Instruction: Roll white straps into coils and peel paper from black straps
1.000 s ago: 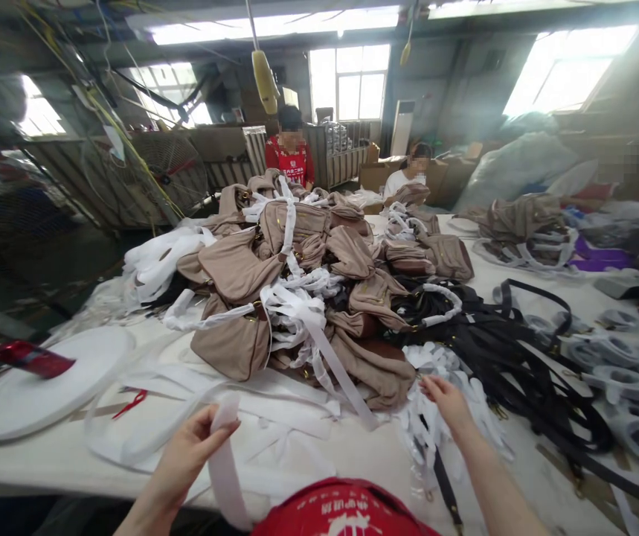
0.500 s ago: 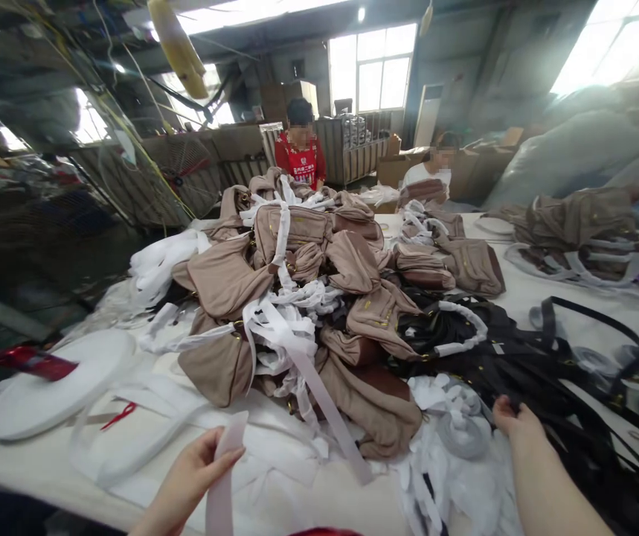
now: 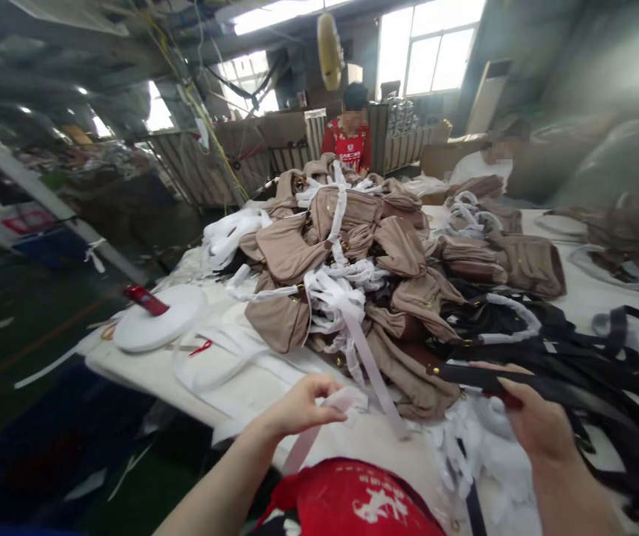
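My left hand (image 3: pixel 302 406) is closed, its thumb and fingers pinching a white strip (image 3: pixel 349 400) whose tail hangs below the hand. In my right hand (image 3: pixel 539 424) is a black strap (image 3: pixel 472 377), gripped between thumb and fingers. The strap's end, with a gold-coloured stud, points left toward the other hand. Just beyond both hands lies a heap of beige-brown bags (image 3: pixel 289 249), some with white-wrapped handles. Under the right hand sits a pile of white strips (image 3: pixel 486 432), and more black straps (image 3: pixel 553 357) spread to the right.
At the table's left, a large white roll of strip (image 3: pixel 179 320) has a red object (image 3: pixel 145 299) on top. Small red scissors (image 3: pixel 201 347) lie nearby. Across the table are a person in a red apron (image 3: pixel 349 145) and another in white (image 3: pixel 480 167). A yellow object (image 3: pixel 329 52) hangs overhead.
My right hand has taken hold of a black strap and brought it above the table. The left hand still grips the white strip, now drawn nearer my middle. My view has turned left.
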`<state>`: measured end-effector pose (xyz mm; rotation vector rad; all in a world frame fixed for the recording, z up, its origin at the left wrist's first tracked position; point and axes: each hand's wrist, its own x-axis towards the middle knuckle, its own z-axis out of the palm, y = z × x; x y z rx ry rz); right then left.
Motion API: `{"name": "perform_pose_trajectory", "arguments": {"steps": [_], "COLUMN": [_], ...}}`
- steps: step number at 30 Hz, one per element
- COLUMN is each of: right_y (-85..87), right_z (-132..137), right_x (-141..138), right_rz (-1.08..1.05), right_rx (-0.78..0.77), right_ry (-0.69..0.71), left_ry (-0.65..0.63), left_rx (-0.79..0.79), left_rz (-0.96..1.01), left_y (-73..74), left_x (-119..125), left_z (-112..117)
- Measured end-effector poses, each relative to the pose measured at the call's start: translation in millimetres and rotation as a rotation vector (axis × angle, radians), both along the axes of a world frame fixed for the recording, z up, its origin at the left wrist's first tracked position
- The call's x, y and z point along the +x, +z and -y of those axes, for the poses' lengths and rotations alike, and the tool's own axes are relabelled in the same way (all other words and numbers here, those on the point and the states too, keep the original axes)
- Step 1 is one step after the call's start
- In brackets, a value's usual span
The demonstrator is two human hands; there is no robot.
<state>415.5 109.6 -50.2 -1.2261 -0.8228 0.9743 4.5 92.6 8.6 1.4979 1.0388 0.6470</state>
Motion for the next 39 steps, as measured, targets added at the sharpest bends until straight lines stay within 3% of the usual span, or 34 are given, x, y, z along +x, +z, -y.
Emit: {"name": "perform_pose_trajectory", "arguments": {"steps": [4, 6, 9, 14, 17, 21, 25, 33, 39], "right_y": [43.4, 55.1, 59.3, 52.8, 55.3, 66.7, 75.4, 83.2, 79.6], "right_z": [35, 44, 49, 62, 72, 80, 86, 98, 100], "right_x": [-101, -137, -179, -235, -246, -242, -249, -277, -278], "right_rz": [0.028, 0.027, 0.039, 0.427, 0.396, 0.281, 0.338, 0.608, 0.603], "right_rx": [-0.033, 0.006, 0.058, -0.046, -0.11, -0.126, -0.099, -0.011, -0.064], "right_ry": [0.485, 0.561, 0.542, 0.823, 0.782, 0.739, 0.769, 0.878, 0.935], "left_ry": [-0.214, -0.265, -0.237, -0.165, -0.111, -0.038, -0.036, -0.218, -0.313], "left_rx": [0.223, 0.184, 0.042, -0.042, -0.031, -0.145, -0.206, -0.234, -0.381], "left_rz": [0.08, 0.105, 0.108, 0.192, 0.227, 0.19, 0.134, 0.151, 0.353], "left_y": [2.1, -1.4, -7.0, -12.8, -23.1, -45.2, -60.6, -55.4, -52.3], "left_x": [6, -1, -16, -51, -80, -116, -134, -146, -144], "left_z": [18, 29, 47, 67, 71, 78, 87, 91, 90]}}
